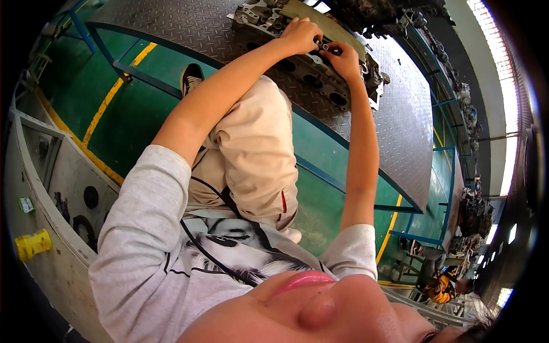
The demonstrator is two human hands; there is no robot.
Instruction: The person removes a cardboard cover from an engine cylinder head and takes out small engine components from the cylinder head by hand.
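Observation:
A metal engine cylinder head (311,80) with round ports along its near side lies on a diamond-plate table (166,28). Both of my arms stretch out to it. Over its top, my left hand (300,37) is closed, its fingertips at a small dark metal part I cannot make out. My right hand (345,60) is beside it, thumb and fingers pinched at a small part with a ring-like end. The two hands nearly meet. Behind them runs a long tan strip (329,24) along the cylinder head.
A larger dark engine assembly (383,14) stands beyond the cylinder head. Blue frame legs and a green floor (320,140) with yellow lines show below the table. At left, a yellow can (33,244) sits on a grey cabinet. A seated person (440,288) is far right.

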